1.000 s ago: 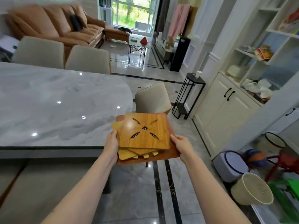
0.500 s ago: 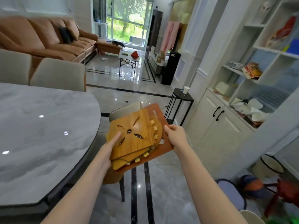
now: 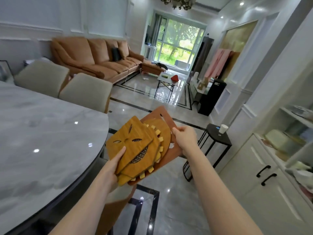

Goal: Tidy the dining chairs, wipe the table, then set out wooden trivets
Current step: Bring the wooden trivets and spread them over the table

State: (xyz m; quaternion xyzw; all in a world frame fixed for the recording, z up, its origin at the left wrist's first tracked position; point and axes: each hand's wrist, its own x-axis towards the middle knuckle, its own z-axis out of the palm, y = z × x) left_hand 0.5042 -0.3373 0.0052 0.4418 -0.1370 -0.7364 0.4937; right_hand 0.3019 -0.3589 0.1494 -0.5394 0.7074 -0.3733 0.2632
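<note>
Fingers (image 3: 122,152) of left hand (image 3: 110,168) pinched the stack of yellow-brown wooden trivets (image 3: 135,148); right hand (image 3: 184,138) gripped the reddish-brown board (image 3: 166,119) under it at 3 o'clock. Stack was airborne, tilted, just off the grey marble surface (image 3: 42,133) edge. Beige dining chairs (image 3: 84,92) looked tucked in. Surface carried no trivets; laying them out remained.

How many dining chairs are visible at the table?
2, side by side at the table's far edge: one on the left, one on the right. Others may be out of view.
</note>
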